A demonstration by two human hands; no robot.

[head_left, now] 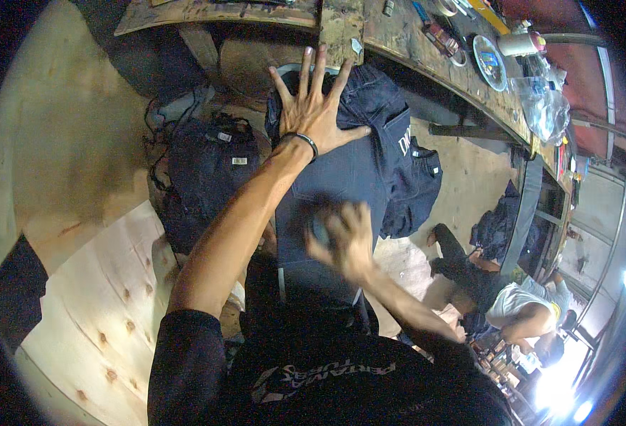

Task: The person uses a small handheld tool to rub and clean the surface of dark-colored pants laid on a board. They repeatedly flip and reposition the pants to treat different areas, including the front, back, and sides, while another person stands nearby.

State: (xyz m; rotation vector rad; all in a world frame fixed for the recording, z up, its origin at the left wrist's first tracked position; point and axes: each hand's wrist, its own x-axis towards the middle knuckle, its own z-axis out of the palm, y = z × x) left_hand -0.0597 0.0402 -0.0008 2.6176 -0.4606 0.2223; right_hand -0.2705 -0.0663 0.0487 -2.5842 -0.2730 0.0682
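Note:
Dark navy denim trousers (pixel 331 177) lie spread in front of me, with gathered, crumpled cloth at the far end and white lettering on the right side. My left hand (pixel 309 117) presses flat on the far part, its fingers stretched wide, a dark band round the wrist. Nearer to me, my right hand (pixel 347 238) is curled over the smooth cloth and smeared by motion. A small rounded grey-blue object (pixel 319 231) shows at its fingers, too blurred to name.
Dark folded garments with tags (pixel 213 163) lie left of the trousers. A worn wooden workbench (pixel 398 42) runs along the far right, bearing a round dish (pixel 490 64), a thread cone (pixel 521 44) and a plastic bag (pixel 544 113). Another person (pixel 519 309) sits low at the right.

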